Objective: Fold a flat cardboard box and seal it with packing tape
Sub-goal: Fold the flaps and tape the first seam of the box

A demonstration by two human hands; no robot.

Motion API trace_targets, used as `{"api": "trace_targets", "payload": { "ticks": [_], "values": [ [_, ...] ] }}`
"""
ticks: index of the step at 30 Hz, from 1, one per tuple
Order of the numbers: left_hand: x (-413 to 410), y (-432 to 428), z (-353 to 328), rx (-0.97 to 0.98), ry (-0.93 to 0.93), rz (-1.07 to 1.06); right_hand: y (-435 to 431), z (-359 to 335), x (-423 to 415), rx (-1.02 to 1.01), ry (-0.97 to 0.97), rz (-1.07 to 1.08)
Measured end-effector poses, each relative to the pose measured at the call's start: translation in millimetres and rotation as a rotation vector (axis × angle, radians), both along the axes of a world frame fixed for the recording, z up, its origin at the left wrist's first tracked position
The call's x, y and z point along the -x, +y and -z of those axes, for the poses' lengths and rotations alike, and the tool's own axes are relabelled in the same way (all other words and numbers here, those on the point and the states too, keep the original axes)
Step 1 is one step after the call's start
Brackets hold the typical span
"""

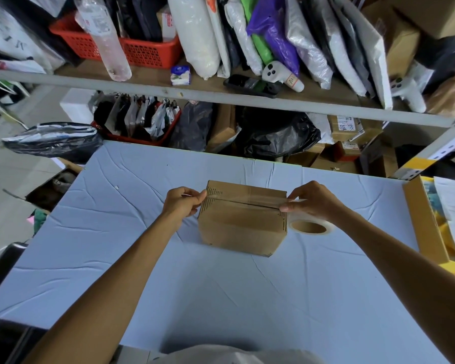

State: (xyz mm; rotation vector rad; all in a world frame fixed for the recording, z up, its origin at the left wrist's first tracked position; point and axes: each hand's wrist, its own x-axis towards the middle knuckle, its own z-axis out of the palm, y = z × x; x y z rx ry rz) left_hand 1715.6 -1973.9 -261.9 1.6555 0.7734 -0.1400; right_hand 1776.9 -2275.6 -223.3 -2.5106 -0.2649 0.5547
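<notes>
A small brown cardboard box (241, 227) stands folded on the pale blue table (221, 298), its top flaps closed along a centre seam. A strip of clear tape (247, 201) runs across that seam from the left edge to the right. My left hand (183, 203) pinches the tape's free end at the box's upper left corner. My right hand (313, 202) grips the tape at the upper right corner. The white tape roll (310, 227) hangs just below that hand, beside the box's right side.
An open cardboard box (428, 222) with papers and yellow items sits at the table's right edge. Behind the table a metal shelf (221, 97) holds a red basket (142, 52), plastic bags, a bottle and parcels. A black bag (53, 140) lies at the far left.
</notes>
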Motion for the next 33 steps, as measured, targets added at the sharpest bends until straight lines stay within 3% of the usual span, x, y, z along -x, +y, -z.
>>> {"api": "trace_targets", "payload": {
  "ticks": [8, 10, 13, 16, 20, 23, 33],
  "values": [
    [-1, 2, -5, 0.348, 0.21, 0.0, 1, 5, -1, 0.07, -0.001, 0.007],
    [-2, -2, -5, 0.155, 0.153, 0.011, 2, 4, -4, 0.089, 0.007, -0.023],
    [3, -9, -4, -0.301, -0.104, -0.026, 2, 1, -3, 0.095, 0.004, -0.048],
    [7, -9, -4, -0.478, -0.257, 0.031, 3, 2, -3, 0.108, -0.007, -0.06],
    [7, -13, -8, -0.59, -0.287, 0.177, 4, 3, -5, 0.151, -0.026, -0.049],
    [6, -11, -14, -0.668, -0.201, 0.225, 5, 7, -7, 0.155, -0.042, -0.039],
    [3, -26, -24, -0.535, -0.063, 0.171, 7, 8, -6, 0.141, -0.067, -0.019]
  ]
}}
